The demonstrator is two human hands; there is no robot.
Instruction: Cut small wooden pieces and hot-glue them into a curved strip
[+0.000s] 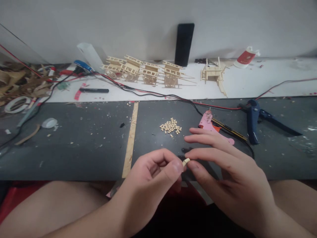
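Pale small wooden pieces (186,161) are held over the near edge of the dark work surface. My left hand (158,175) is closed, with thumb and forefinger pinching their lower end. The thumb and forefinger of my right hand (230,172) close around the upper end, while its other fingers stretch out. Whether the pieces are joined is too small to tell. Beyond my hands lies a loose pile of tiny wooden blocks (170,126). A pink glue gun (206,120) rests just behind my right fingers, partly hidden by them.
Several miniature wooden carts (150,72) and a wooden model (213,73) stand on the white ledge (138,91). A phone (184,44) leans on the wall. Blue cutters (253,122) lie right, beside a yellow-black knife (230,129). A wooden strip (130,138) lies left of the pile. Cables cross behind.
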